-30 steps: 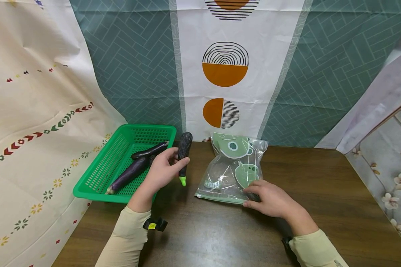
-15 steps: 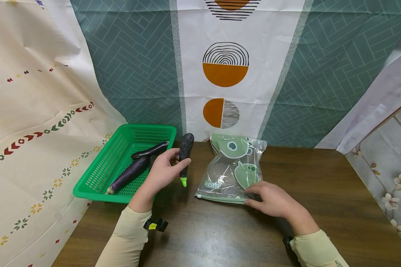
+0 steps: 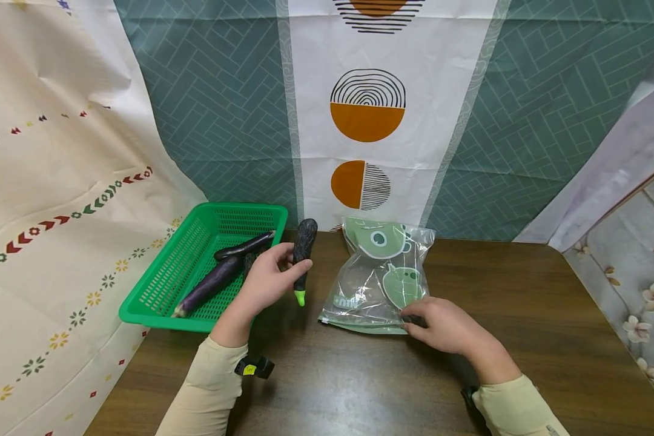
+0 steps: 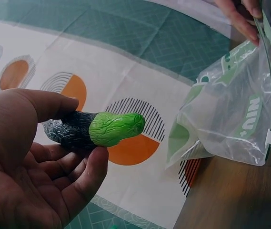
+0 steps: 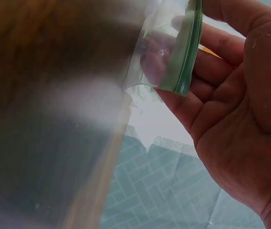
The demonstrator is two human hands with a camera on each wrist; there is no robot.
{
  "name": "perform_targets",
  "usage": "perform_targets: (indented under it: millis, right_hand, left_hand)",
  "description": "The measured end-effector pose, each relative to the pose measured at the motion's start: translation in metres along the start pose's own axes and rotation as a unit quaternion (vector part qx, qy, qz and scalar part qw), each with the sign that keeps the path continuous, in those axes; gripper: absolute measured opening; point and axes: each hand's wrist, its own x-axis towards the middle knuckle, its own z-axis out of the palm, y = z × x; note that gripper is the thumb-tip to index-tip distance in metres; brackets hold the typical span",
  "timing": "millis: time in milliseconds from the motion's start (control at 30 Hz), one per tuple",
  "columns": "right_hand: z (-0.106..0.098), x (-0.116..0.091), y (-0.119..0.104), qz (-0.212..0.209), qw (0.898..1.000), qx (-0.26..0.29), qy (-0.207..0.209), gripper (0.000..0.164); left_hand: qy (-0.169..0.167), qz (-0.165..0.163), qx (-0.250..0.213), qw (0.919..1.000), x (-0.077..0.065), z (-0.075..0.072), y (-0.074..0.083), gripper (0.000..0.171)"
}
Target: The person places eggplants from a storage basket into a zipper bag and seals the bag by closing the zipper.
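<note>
My left hand [image 3: 269,275] holds a small, wrinkled, nearly black eggplant [image 3: 304,245] between thumb and fingers, beside the green basket. The eggplant's bright green stem end [image 4: 118,128] points down in the head view and sticks out past the fingertips in the left wrist view. My right hand [image 3: 441,326] pinches the near right corner of a clear zip bag [image 3: 360,278] printed with green cartoon shapes. Fingers show through the plastic next to the green zip strip [image 5: 190,52] in the right wrist view. A white slider [image 4: 270,137] sits at the strip's other end.
A green plastic basket [image 3: 147,312] at the left holds a purple eggplant [image 3: 209,286], a slim dark one [image 3: 245,246] and another dark piece partly behind my left hand. The brown wooden table [image 3: 338,387] meets a patterned cloth [image 3: 381,133] at the back.
The left hand and eggplant have shifted slightly right and down. My right hand has moved a little right, and the bag's near edge has separated slightly, its strip now bowed.
</note>
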Motion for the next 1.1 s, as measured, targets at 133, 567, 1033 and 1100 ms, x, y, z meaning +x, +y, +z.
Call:
perform_targets:
  millis: [133,567,1033,1100]
  right_hand:
    - [-0.0001,-0.0001,-0.0001,0.000,1.000,-0.001,-0.003,0.022]
    - [-0.0009,-0.0007,0.0003,0.014,1.000,-0.009,0.011,0.020]
    - [-0.0026,-0.0028,-0.0005,0.025,0.991,-0.074,0.112,0.007]
    - [-0.0027,-0.0029,-0.0009,0.035,0.989,-0.076,0.123,0.007]
  left_hand:
    - [0.000,-0.002,-0.003,1.0000,0.0000,0.0007,-0.0008,0.042]
    - [-0.001,-0.005,-0.003,1.0000,-0.0002,0.0053,0.0018,0.043]
    - [-0.018,-0.020,-0.015,0.9995,-0.0005,0.0087,0.0031,0.043]
    - [-0.022,-0.021,-0.017,0.9994,-0.0007,0.0094,0.0030,0.043]
